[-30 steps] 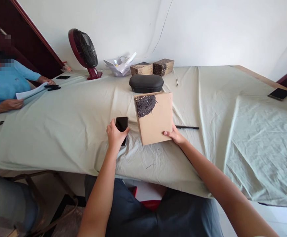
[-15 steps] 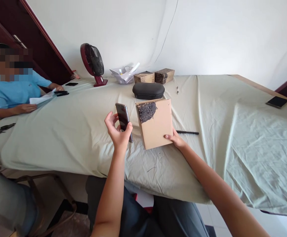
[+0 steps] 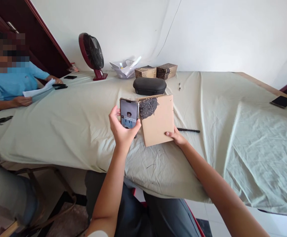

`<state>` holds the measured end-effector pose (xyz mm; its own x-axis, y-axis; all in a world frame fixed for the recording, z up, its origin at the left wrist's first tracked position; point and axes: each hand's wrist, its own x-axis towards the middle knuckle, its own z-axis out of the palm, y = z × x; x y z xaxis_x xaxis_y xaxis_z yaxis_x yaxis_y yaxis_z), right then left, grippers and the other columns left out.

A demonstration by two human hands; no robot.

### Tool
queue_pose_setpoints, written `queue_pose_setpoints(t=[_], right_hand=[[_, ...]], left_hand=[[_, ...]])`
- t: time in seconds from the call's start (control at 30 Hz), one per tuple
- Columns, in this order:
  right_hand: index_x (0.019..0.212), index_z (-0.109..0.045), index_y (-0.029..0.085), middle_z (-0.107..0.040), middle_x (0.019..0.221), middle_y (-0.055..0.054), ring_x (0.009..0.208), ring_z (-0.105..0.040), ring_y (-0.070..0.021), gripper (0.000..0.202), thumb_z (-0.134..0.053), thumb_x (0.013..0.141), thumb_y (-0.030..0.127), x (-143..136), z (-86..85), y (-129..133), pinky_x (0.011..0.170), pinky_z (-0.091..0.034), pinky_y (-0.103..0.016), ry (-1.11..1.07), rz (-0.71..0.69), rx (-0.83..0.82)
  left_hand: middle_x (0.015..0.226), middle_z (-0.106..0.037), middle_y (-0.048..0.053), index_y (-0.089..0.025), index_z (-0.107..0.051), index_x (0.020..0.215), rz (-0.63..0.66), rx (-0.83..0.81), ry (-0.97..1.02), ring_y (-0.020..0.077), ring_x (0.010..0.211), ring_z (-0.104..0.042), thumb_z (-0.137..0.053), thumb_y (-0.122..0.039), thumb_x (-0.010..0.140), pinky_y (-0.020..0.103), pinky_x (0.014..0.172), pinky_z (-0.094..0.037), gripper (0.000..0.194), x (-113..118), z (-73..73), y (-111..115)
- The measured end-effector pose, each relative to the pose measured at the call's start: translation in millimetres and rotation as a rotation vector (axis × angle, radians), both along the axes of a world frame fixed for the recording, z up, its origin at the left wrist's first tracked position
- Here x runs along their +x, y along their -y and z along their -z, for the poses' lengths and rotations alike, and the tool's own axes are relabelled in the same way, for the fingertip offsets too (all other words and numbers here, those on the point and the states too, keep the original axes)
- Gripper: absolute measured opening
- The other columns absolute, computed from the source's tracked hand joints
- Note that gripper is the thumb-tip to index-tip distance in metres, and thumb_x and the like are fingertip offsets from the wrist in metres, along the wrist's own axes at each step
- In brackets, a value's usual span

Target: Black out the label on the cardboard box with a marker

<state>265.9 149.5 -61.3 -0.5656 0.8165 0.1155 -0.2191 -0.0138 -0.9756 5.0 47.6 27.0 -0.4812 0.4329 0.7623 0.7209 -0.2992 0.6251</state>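
Observation:
A smartphone (image 3: 129, 113) with a lit screen stands upright in my left hand (image 3: 123, 130), thumb along its right edge and fingers behind its left side. The screen shows a picture of a person. Close beside it on the right is a brown cardboard box (image 3: 159, 126) with a black scribbled patch at its upper left corner. My right hand (image 3: 178, 135) grips the box at its lower right, thumb on the front face and the other fingers hidden behind. A black pen-like stick (image 3: 189, 130) lies on the cloth just right of that hand.
Behind the box sit a black zip case (image 3: 149, 86), two patterned boxes (image 3: 166, 71), a plastic basket (image 3: 125, 73) and a fan (image 3: 94, 54). A person in blue (image 3: 10, 82) holds papers at the left. A dark tablet (image 3: 281, 101) lies far right on the green cloth (image 3: 84, 131).
The phone has turned to face me and its screen, dark before, is now lit. My left hand has moved slightly right, closer to the box. My right hand keeps its grip.

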Motion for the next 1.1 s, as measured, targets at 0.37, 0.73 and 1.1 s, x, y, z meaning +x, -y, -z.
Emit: queue_pose_setpoints(t=[0.37,0.73,1.1], right_hand=[[0.161,-0.052,0.030,-0.063,0.164,-0.010,0.153,-0.056,-0.0402,0.098,-0.091,0.074,0.052,0,6.7,-5,0.128,-0.048,-0.058,-0.002,0.019,0.002],[0.156,-0.056,0.029,-0.074,0.146,-0.012,0.139,-0.066,-0.0403,0.095,-0.091,0.072,0.053,1,2.4,-3,0.118,-0.056,-0.058,0.024,0.031,-0.019],[0.157,-0.055,0.029,-0.074,0.146,-0.012,0.141,-0.066,-0.0411,0.097,-0.092,0.071,0.055,0,2.8,-3,0.120,-0.055,-0.060,0.027,0.045,-0.018]], left_hand=[[0.131,-0.054,0.016,-0.017,-0.045,0.153,-0.124,0.064,-0.084,0.0321,0.122,-0.059,-0.081,-0.025,0.070,0.051,0.108,-0.055,0.090,22,-6.7,7],[0.132,-0.053,0.016,-0.016,-0.047,0.152,-0.117,0.023,-0.042,0.0347,0.127,-0.057,-0.079,-0.018,0.066,0.053,0.112,-0.054,0.092,22,-3.0,2],[0.134,-0.050,0.015,-0.019,-0.044,0.150,-0.129,-0.021,0.017,0.0341,0.128,-0.056,-0.084,-0.019,0.068,0.055,0.115,-0.053,0.091,22,-3.0,-2]])
